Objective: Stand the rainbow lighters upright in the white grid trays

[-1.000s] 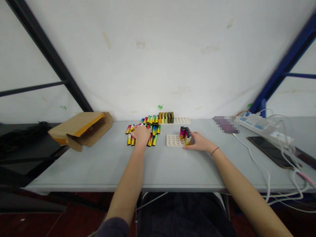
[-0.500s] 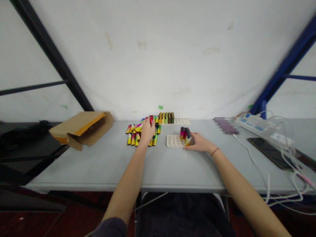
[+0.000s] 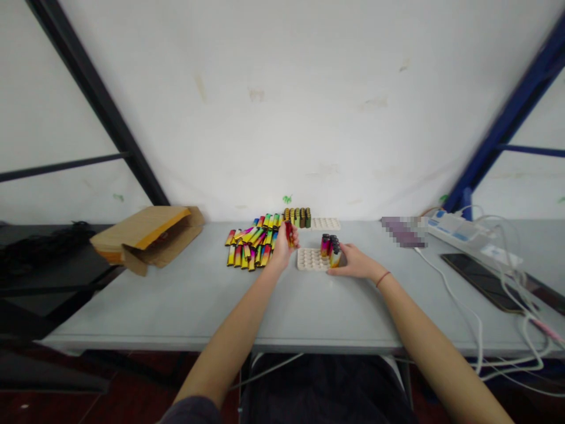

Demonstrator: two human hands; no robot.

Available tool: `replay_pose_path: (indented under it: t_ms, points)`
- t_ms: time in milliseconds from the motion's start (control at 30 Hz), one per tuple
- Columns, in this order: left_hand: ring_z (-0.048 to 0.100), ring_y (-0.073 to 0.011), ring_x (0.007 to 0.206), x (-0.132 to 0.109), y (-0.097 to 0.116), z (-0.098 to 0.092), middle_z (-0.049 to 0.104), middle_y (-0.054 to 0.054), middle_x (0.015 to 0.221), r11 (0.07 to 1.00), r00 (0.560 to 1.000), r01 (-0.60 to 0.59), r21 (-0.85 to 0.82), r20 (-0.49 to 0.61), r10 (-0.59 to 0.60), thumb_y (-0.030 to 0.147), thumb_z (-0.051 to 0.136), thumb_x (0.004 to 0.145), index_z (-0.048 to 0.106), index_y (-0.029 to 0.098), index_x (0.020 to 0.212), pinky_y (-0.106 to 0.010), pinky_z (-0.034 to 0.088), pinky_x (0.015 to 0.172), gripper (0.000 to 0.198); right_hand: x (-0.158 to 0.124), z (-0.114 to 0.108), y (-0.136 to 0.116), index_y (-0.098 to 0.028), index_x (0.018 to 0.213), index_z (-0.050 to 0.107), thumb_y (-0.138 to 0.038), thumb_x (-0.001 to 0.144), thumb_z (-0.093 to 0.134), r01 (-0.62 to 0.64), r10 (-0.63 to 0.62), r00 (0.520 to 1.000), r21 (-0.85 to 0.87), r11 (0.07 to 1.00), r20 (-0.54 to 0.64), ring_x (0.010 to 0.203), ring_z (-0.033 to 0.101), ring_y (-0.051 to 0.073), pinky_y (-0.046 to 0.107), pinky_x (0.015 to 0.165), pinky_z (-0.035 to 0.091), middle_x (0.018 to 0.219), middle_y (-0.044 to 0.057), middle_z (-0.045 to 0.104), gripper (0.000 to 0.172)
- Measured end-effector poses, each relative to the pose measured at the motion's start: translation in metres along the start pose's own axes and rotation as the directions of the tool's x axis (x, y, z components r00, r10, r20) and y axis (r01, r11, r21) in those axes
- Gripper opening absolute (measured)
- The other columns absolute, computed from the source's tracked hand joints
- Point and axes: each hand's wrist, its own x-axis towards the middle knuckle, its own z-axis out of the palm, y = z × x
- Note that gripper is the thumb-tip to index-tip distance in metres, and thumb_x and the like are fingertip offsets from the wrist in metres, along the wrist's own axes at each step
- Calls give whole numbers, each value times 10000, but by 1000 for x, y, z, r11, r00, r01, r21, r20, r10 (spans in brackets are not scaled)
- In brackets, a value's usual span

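Note:
My left hand (image 3: 286, 244) is closed around a shiny red lighter (image 3: 289, 231), held upright between the pile and the near tray. A cream tray with round holes (image 3: 311, 259) lies before me. Several upright lighters with black tops (image 3: 334, 252) stand at its right end. My right hand (image 3: 353, 262) grips that end of the tray, thumb at the front corner and fingers behind, close against the lighters. To the left lies a loose pile of shiny multicoloured lighters (image 3: 247, 254).
Against the wall stand rows of upright gold-and-green cylinders (image 3: 301, 218), beside another cream tray (image 3: 325, 224). An open cardboard box (image 3: 145, 232) lies at left. To the right are a phone (image 3: 479, 280), a pixelated purple item (image 3: 404, 232), a power strip (image 3: 463, 232) and tangled white cables (image 3: 525, 288).
My left hand has moved right, away from the pile, carrying the red lighter toward the near tray. My right hand stays at the tray's right end. The view has tilted slightly.

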Motion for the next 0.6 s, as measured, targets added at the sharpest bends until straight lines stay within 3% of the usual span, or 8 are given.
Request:
replay_pose_path:
  t_ms: [133, 233, 400, 600]
  points:
    - [546, -71, 500, -3, -6, 2, 610, 53, 704, 998, 997, -57, 34, -42, 58, 593, 663, 931, 489, 221, 893, -190, 429, 513, 412, 0, 1, 0, -151, 1226, 664, -572, 695, 854, -13, 12, 1000, -3, 1000, -6, 1085, 675, 378, 487, 958, 555, 1105, 164, 759, 704]
    - [525, -67, 480, -3, -10, 0, 601, 80, 695, 992, 995, -97, 86, -16, 98, 582, 705, 905, 455, 248, 950, -175, 398, 490, 419, 1, 1, -1, -140, 1219, 665, -579, 698, 849, -15, 15, 1000, -9, 1000, 2, 1073, 679, 374, 476, 952, 557, 1100, 171, 757, 705]
    - [327, -55, 385, 1, -9, -2, 396, 102, 517, 999, 997, 34, -5, 71, -33, 722, 599, 892, 483, 216, 805, -175, 286, 418, 526, 0, 1, -1, -151, 1218, 667, -559, 686, 859, -12, 12, 1000, 1, 1000, -1, 1079, 680, 376, 482, 956, 555, 1106, 168, 760, 697]
    - [365, -70, 395, -1, -9, 5, 416, 59, 485, 998, 998, 47, -40, 48, -45, 785, 519, 890, 455, 210, 667, -186, 308, 418, 620, 1, 3, 1, -134, 1249, 661, -572, 694, 851, -3, 3, 1000, 7, 1000, -9, 1079, 675, 378, 496, 962, 551, 1113, 171, 756, 731]
